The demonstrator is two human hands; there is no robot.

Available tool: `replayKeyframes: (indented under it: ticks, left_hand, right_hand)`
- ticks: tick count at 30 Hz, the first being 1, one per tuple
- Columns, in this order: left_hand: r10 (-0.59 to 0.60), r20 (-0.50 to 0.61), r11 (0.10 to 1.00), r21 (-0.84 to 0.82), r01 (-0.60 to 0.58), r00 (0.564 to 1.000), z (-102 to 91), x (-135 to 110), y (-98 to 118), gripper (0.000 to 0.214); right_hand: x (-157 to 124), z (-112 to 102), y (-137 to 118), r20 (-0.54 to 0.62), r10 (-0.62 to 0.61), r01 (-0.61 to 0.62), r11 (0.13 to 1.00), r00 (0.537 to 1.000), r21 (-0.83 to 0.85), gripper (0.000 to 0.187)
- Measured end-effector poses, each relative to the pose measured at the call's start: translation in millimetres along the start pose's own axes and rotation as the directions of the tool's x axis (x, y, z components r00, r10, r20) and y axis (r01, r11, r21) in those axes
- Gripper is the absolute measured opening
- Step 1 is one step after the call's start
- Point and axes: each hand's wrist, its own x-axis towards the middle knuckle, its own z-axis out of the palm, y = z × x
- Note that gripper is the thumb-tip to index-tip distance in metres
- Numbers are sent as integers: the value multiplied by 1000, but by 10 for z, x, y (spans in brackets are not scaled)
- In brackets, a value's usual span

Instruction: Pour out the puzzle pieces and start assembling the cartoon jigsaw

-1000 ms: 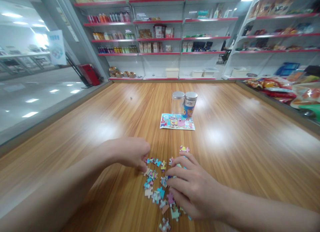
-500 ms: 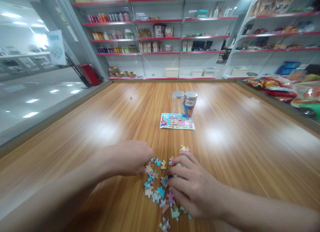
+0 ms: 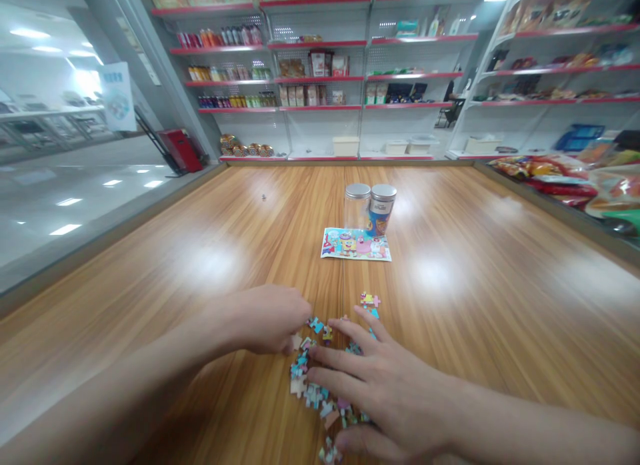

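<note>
Loose jigsaw puzzle pieces (image 3: 299,385) lie in a heap on the wooden table, in blue, pink, yellow and pale colours. Over them my right hand (image 3: 377,375) is spread flat, fingers apart, covering part of the heap. Curled at the heap's left edge is my left hand (image 3: 275,318); its fingertips point down and are hidden, so what they hold cannot be seen. A few pink and yellow pieces (image 3: 370,299) sit just beyond my right fingertips. Farther back lies a cartoon picture card (image 3: 356,245) showing colourful characters.
Behind the card stand a clear jar (image 3: 357,208) with a silver lid and a blue printed can (image 3: 382,210). A tiny object (image 3: 264,197) lies far left on the table (image 3: 240,251). Snack bags (image 3: 545,175) fill the right side; stocked shelves (image 3: 320,108) stand beyond.
My right hand has spread its fingers and reached left across the pieces, covering more of them. My left hand has stayed nearly in place, still curled.
</note>
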Motion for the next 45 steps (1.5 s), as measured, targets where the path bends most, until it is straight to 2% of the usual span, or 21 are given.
replayKeyframes:
  ticks: [4, 10, 14, 16, 19, 21, 26, 30, 34, 41, 45]
  left_hand:
    - [5, 9, 1000, 12, -5, 1000, -4, -3, 4, 10]
    - [2, 19, 1000, 15, -3, 1000, -13, -6, 8, 14]
    - [-2, 12, 1000, 27, 1, 1000, -8, -6, 6, 15]
    - [6, -2, 1000, 24, -6, 1000, 2, -2, -4, 16]
    - [58, -29, 998, 3, -58, 998, 22, 8, -28, 18]
    - [97, -33, 995, -6, -97, 995, 34, 14, -47, 17]
    - [148, -45, 989, -1, -148, 988, 43, 24, -73, 13]
    - [173, -63, 985, 42, -170, 983, 27, 38, -69, 11]
    - [173, -38, 984, 40, -172, 984, -2, 33, -60, 8]
    - [175, 28, 984, -31, -175, 984, -40, -17, -42, 26]
    - [209, 44, 975, -81, -205, 977, -32, -22, -29, 18]
  right_hand:
    - [-8, 35, -3, -67, 26, -27, 1000, 997, -8, 48]
    - [-17, 79, -7, -101, -134, 132, 991, 986, -32, 42]
    - [-13, 75, -2, -113, -135, 136, 991, 984, -5, 28]
    - [-8, 22, -15, -80, -140, 139, 990, 987, -17, 30]
    - [-6, -51, -38, 19, -165, 166, 983, 986, -76, 44]
    - [-9, -43, -38, 32, -184, 187, 978, 982, -93, 44]
    - [-23, 109, 14, -120, -203, 194, 978, 972, -78, 36]
    - [-28, 150, 30, -179, -212, 199, 976, 961, -86, 34]
    - [-26, 144, 35, -189, -197, 188, 980, 962, -66, 29]
    - [-33, 151, 49, -185, -186, 180, 982, 965, -50, 26]
    - [-34, 147, 46, -191, -188, 182, 982, 963, -49, 25]
